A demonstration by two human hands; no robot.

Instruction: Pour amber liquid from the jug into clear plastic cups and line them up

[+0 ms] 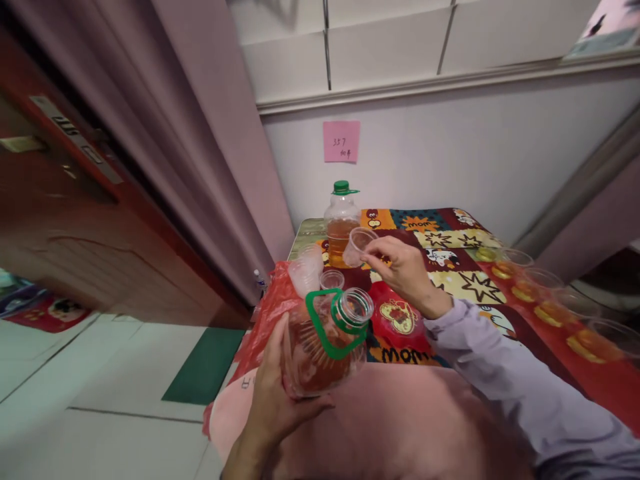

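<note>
My left hand (pixel 273 393) grips a large clear plastic jug (pixel 325 347) of amber liquid, its cap off and its green handle loop up, tilted toward the table. My right hand (pixel 400 267) pinches an empty clear plastic cup (pixel 357 245) by the rim, held above the table just beyond the jug's mouth. A second bottle (pixel 341 223) with a green cap stands upright behind the cup, partly filled with amber liquid. A small clear cup (pixel 331 279) sits on the table next to the jug's mouth.
A patterned cloth (pixel 450 267) covers the table. Several filled cups (pixel 550 310) line its right edge. A stack of empty cups (pixel 306 270) lies by a red plastic bag (pixel 267 320). A wooden door (pixel 75 220) and a curtain (pixel 210 147) are on the left; a pink note (pixel 341 141) hangs on the wall.
</note>
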